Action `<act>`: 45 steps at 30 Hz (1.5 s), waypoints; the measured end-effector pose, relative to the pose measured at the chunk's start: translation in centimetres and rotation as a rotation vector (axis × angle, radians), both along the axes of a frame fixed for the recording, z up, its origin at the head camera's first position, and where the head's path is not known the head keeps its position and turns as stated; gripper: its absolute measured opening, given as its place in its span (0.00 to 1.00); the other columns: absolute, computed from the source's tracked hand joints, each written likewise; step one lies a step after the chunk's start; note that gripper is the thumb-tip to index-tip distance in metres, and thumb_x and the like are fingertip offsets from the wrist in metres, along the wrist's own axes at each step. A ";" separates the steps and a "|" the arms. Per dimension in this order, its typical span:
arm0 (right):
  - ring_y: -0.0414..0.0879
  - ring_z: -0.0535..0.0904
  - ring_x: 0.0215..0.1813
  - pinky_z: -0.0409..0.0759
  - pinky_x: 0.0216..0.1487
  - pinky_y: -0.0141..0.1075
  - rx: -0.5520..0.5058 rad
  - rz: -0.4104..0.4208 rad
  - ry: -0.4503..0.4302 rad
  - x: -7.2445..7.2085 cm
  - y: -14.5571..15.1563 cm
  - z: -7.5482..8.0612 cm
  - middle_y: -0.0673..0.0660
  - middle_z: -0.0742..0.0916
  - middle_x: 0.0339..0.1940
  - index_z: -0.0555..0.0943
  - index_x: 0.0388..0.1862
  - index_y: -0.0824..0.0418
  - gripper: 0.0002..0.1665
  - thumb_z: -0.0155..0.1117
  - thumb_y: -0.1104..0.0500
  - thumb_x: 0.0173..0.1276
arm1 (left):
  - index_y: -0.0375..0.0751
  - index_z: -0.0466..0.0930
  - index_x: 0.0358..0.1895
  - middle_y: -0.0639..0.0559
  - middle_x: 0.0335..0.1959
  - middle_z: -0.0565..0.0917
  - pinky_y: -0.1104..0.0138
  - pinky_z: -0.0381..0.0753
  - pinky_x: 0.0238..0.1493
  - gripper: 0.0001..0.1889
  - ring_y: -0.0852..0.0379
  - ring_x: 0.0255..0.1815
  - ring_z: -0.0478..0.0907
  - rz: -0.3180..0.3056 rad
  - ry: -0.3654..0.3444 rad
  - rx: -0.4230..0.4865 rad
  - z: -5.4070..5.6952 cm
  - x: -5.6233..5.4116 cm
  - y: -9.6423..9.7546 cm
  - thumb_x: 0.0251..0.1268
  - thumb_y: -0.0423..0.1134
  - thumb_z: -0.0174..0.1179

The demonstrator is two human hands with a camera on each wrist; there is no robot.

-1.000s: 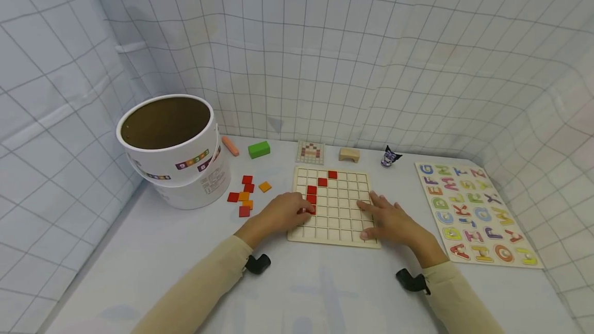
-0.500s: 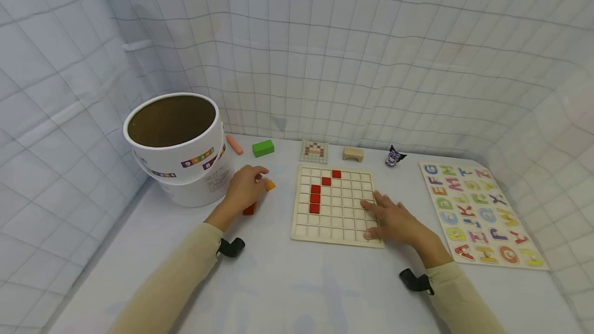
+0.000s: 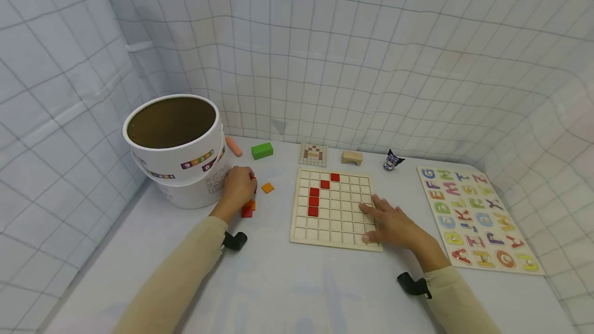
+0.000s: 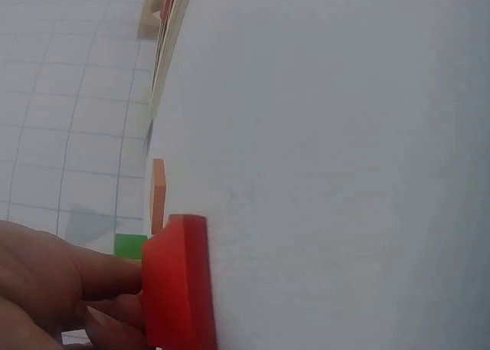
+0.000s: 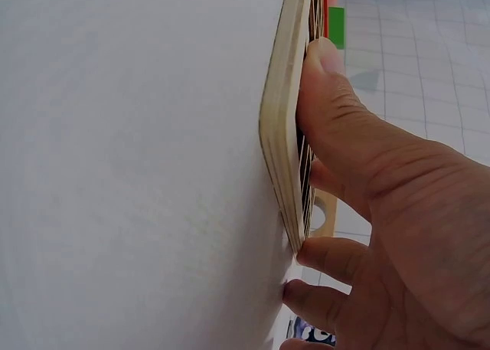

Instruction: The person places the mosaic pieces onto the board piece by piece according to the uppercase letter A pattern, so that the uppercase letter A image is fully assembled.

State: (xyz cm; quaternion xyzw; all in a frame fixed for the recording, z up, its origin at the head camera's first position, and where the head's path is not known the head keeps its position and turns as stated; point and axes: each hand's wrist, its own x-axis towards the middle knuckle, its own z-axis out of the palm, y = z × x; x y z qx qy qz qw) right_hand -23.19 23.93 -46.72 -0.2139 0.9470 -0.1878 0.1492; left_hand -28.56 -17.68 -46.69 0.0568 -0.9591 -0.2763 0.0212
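Observation:
My left hand (image 3: 238,187) is down at a loose cluster of red tiles (image 3: 247,213) and orange tiles beside the bucket, its fingers bent and covering part of the cluster. In the left wrist view a red tile (image 4: 178,285) stands large in front of the fingertips; I cannot tell whether they pinch a tile. One orange tile (image 3: 267,188) lies apart, right of that hand. Several red tiles (image 3: 313,201) sit in the cells of the wooden grid board (image 3: 341,215). With fingers spread, my right hand (image 3: 394,224) rests on the board's right edge, thumb on its face.
A white bucket (image 3: 185,169) stands at the left. Along the back are an orange stick (image 3: 234,146), a green block (image 3: 262,151), a small pattern card (image 3: 313,154), a wooden arch (image 3: 351,157) and a purple figurine (image 3: 392,161). An alphabet board (image 3: 478,220) lies at the right.
My left hand has left the red tile at the board's left side and moved left to the loose tiles, uncovering the orange one. The right hand has stayed on the board.

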 end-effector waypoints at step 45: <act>0.72 0.46 0.81 0.41 0.71 0.75 0.003 -0.017 0.000 0.1 0.2 -0.3 0.68 0.55 0.83 0.66 0.80 0.52 0.55 0.71 0.32 0.59 | 0.39 0.80 0.63 0.46 0.41 0.88 0.64 0.79 0.34 0.22 0.49 0.36 0.85 -0.216 -0.087 0.548 2.4 -2.5 11.5 0.67 0.38 0.67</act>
